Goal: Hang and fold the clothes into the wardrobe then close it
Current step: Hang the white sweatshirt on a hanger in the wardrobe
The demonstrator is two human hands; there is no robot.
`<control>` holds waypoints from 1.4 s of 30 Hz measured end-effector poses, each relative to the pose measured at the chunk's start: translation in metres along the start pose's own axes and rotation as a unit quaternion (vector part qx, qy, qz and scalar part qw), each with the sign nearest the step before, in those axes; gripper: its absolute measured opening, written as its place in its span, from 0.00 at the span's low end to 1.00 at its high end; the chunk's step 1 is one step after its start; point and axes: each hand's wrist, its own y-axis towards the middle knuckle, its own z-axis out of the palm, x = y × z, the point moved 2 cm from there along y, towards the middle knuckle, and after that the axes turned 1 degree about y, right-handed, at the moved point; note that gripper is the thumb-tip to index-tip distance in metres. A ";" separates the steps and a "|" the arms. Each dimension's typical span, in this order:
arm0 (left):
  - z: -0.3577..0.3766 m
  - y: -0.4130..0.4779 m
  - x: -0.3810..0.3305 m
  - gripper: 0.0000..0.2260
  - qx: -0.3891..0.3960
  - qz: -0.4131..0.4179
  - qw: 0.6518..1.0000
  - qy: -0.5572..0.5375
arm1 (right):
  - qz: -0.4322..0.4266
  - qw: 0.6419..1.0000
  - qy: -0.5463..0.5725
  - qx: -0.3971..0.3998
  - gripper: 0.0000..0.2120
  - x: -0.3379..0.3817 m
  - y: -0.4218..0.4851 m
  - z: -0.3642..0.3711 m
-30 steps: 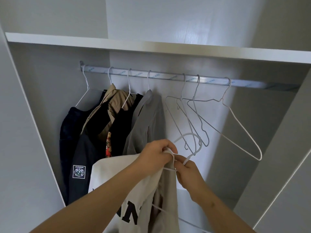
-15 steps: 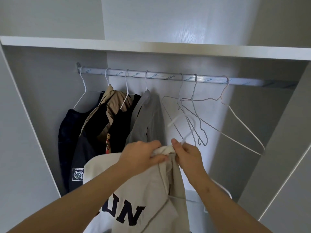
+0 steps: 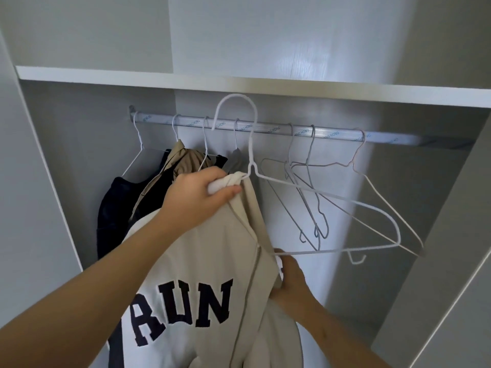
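A cream zip jacket (image 3: 212, 261) lettered "RUN" is being held up inside the open wardrobe (image 3: 47, 208), below the shelf (image 3: 239, 83) and in front of the left half of the hanging rail (image 3: 332, 134). Its collar is being gripped by the left hand (image 3: 199, 197), with fingers and thumb clamped round the bunched fabric at the neck of a white wire hanger (image 3: 250, 155). The hanger's hook is being raised above the rail; whether it touches the rail cannot be told. One hanger arm is being left bare, jutting out towards the rail's right end. Lower down, the jacket's front edge is being pinched by the right hand (image 3: 291, 274), just beside the hanger's bottom bar. The two hands are being kept well apart. At the rail's left end, a dark garment (image 3: 114, 203), a tan one (image 3: 183, 158) and a grey one (image 3: 237, 160) are being carried on hangers. To their right, three empty wire hangers (image 3: 313, 136) are being carried side by side.
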 end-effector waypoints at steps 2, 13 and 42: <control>-0.002 0.001 -0.003 0.13 0.003 0.008 1.000 -0.012 | 0.019 0.996 -0.055 0.068 0.30 -0.004 0.005 0.002; -0.032 -0.012 0.040 0.09 0.053 0.065 0.996 -0.017 | 0.086 0.992 0.093 0.022 0.11 -0.029 0.006 -0.047; 0.001 -0.042 0.031 0.07 0.015 -0.093 0.995 0.037 | -0.188 0.951 -0.233 -0.075 0.10 0.097 0.012 -0.062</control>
